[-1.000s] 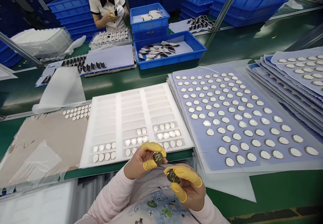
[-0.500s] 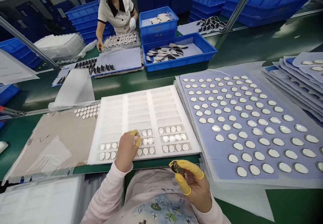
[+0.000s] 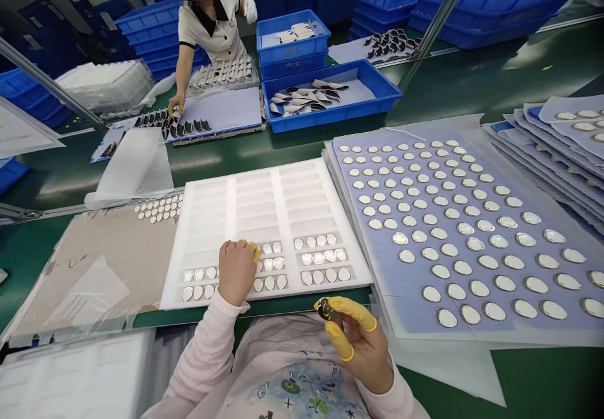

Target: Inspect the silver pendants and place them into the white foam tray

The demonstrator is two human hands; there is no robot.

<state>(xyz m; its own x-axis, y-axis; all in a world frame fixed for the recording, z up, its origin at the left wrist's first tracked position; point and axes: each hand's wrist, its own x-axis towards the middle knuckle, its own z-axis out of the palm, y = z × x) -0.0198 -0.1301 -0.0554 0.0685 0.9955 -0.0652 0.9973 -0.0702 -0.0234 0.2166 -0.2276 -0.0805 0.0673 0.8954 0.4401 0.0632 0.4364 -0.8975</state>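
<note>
My left hand [image 3: 237,272] reaches over the white foam tray [image 3: 279,200], yellow cots on its fingertips. Its fingers are bent down together at the third row from the front, beside small oval white-faced pieces [image 3: 267,248]; whatever they pinch is hidden. Off the tray's front edge, my right hand [image 3: 363,337] pinches an oval piece [image 3: 324,309] between yellow-cotted thumb and fingers. That piece shows a dark, shiny side with a gold-coloured mark. Several similar pieces fill the front rows of the tray's slots.
On the right, a lilac sheet [image 3: 377,293] carries many rows of white oval pieces, with stacked sheets [image 3: 528,148] beyond. Cardboard [image 3: 141,236] lies left of the tray. Across the bench are blue bins [image 3: 330,117] and a co-worker [image 3: 212,22] handling dark curved pieces.
My left hand's fingers have lowered into the tray row, and the piece visible at their tips is now hidden. My right hand stays nearly still. The co-worker's gloved hand has risen.
</note>
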